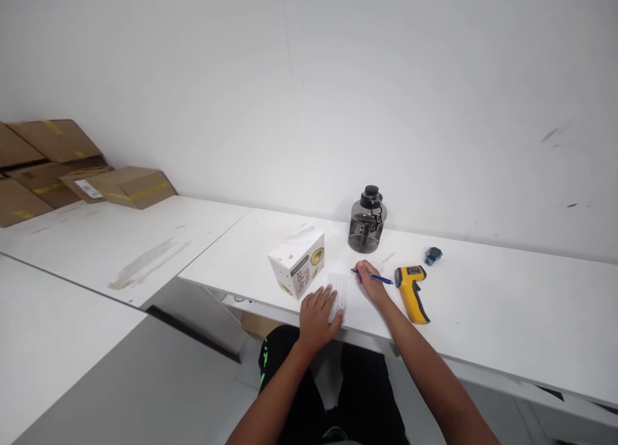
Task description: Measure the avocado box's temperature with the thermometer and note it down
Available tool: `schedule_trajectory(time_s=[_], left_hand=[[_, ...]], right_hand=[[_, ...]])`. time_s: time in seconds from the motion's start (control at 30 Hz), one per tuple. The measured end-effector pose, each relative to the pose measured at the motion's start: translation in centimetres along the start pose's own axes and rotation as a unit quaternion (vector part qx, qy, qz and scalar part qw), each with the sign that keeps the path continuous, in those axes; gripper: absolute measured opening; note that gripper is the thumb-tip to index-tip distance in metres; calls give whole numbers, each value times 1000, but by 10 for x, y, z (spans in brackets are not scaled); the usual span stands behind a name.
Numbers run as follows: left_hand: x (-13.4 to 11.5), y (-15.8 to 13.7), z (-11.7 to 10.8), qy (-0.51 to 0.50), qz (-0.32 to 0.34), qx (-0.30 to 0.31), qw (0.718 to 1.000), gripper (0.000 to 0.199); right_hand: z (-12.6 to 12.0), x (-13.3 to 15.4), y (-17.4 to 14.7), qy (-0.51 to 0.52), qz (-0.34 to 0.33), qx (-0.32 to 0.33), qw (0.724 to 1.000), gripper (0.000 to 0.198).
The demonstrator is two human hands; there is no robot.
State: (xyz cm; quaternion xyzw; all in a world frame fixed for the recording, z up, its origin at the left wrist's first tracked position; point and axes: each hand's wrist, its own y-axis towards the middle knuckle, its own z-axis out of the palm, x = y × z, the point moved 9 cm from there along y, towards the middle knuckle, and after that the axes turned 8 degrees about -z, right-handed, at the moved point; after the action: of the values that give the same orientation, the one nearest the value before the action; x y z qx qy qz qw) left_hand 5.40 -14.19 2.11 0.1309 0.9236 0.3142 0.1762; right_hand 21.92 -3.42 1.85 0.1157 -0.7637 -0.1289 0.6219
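My left hand lies flat with its fingers spread over the lower left of a sheet of paper covered in rows of small writing. In my right hand a blue pen is pinched, its tip close to the paper's right side. Just beyond my left fingertips stands a white box with avocado pictures and the words "Super Meal". Right of the pen rests a yellow and black infrared thermometer, shaped like a pistol.
A dark translucent water jug stands near the wall, behind my right hand. Farther right lies a small dark blue object, perhaps a watch. Cardboard boxes are piled at far left. The white table's front edge runs above my knees.
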Motion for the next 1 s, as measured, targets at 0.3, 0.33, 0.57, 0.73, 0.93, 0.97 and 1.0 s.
schedule_trajectory(time_s=[0.3, 0.33, 0.57, 0.73, 0.93, 0.97, 1.0], left_hand=[[1, -1, 2, -3, -6, 3, 1000, 39], [1, -1, 2, -3, -5, 3, 1000, 40], [-1, 0, 2, -1, -7, 16, 1000, 41], [-1, -1, 1, -2, -7, 9, 1000, 41], [0, -2, 2, -4, -2, 3, 1000, 41], [0, -3, 2, -4, -2, 3, 1000, 41], [1, -3, 2, -3, -4, 4, 1000, 41]], right_hand=[[-3, -4, 1, -129, 40, -14, 991, 40], [-1, -4, 1, -130, 39, -8, 991, 39], [6, -4, 0, -135, 35, 33, 990, 37], [5, -5, 2, -144, 30, 34, 988, 37], [6, -4, 2, -146, 27, 28, 988, 38], [6, -4, 2, -143, 26, 29, 989, 38], [6, -4, 2, -140, 26, 30, 989, 38]])
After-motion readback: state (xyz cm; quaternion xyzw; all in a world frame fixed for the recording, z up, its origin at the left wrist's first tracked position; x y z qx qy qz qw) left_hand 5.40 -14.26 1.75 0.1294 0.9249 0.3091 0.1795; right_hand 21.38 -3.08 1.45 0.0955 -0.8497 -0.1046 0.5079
